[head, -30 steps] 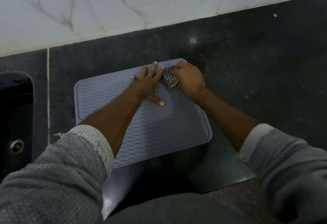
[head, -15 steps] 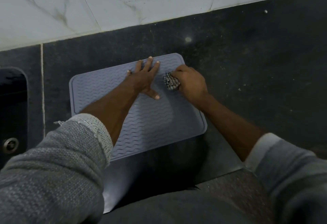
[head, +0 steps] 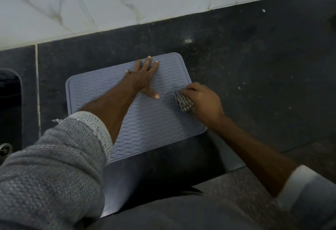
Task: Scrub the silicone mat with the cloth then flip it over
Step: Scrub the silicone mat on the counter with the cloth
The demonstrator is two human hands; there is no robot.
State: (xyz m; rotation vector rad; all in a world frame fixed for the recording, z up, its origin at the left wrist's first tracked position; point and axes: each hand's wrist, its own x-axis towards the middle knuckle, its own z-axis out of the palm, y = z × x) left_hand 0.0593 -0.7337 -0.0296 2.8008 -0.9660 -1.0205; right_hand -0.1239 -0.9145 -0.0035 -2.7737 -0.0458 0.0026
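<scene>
Since the right hand (head: 203, 100) dragged the gripped cloth (head: 184, 102) from far corner to the mat's (head: 154, 120) right edge | left hand (head: 143, 78) flat, fingers spread, pinning mat on counter (head: 254, 77) | I judge scrubbing underway, flip pending.

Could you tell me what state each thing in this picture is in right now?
silicone mat: flat on the counter, ribbed side up, not yet flipped.
cloth: bunched, pressed on the mat near its right edge.
left hand: fingers spread, pressing the mat.
right hand: curled round the cloth.
</scene>
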